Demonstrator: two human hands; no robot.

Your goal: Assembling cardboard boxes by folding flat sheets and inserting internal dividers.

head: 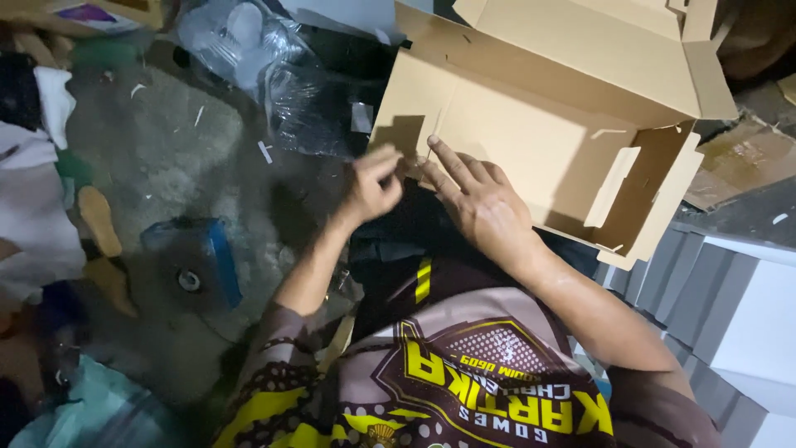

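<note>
The half-folded tan cardboard box sits at one o'clock, its near-left corner at both hands. The left hand curls its fingers, pinching that corner's edge; the right hand lies flat beside it, fingers spread on the panel. Crinkled clear plastic bags crowd eleven o'clock; stacked grey-and-white flat cartons hem four o'clock. A blue tape dispenser lies on bare concrete at nine.
</note>
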